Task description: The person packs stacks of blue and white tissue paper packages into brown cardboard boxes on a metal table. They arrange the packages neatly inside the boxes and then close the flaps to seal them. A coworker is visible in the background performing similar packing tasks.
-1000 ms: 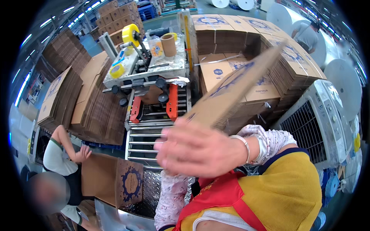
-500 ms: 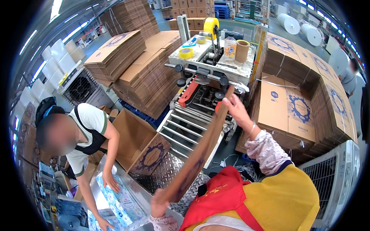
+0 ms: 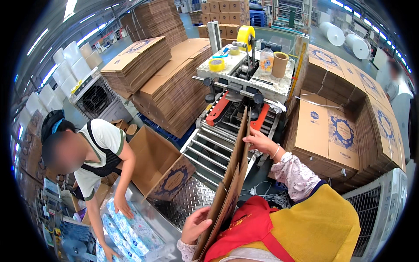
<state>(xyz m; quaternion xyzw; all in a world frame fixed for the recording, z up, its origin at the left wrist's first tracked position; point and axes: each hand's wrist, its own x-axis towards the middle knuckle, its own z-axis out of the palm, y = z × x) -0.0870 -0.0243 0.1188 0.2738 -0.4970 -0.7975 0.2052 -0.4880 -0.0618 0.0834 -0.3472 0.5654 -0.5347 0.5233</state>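
Note:
Between my two hands a folded cardboard carton [image 3: 230, 183] stands on edge, slanting from near my red apron toward the taping machine. Its panels are slightly parted along the top. My left hand [image 3: 196, 225] grips its near end, thumb over the edge. Farther off, my right hand [image 3: 259, 142] holds the far end from the right side; some of those fingertips are hidden behind the board. Just left of the carton lie the metal rollers [image 3: 207, 150] and a diamond-plate metal surface [image 3: 192, 198]. An erected open carton [image 3: 159, 163] rests on its side left of the rollers.
At the left a co-worker [image 3: 104, 148] leans over blue-and-white packs [image 3: 133, 231] with both hands. The taping machine [image 3: 235, 94] stands ahead, carrying a yellow tape roll [image 3: 245, 37]. Stacks of flat cartons rise at left [image 3: 170, 87] and right [image 3: 321, 131]. An air cooler [image 3: 379, 214] is at near right.
The carton has turned more upright and its panels have come apart a little. My right hand has moved nearer and left along it. The co-worker's hands have shifted slightly over the packs.

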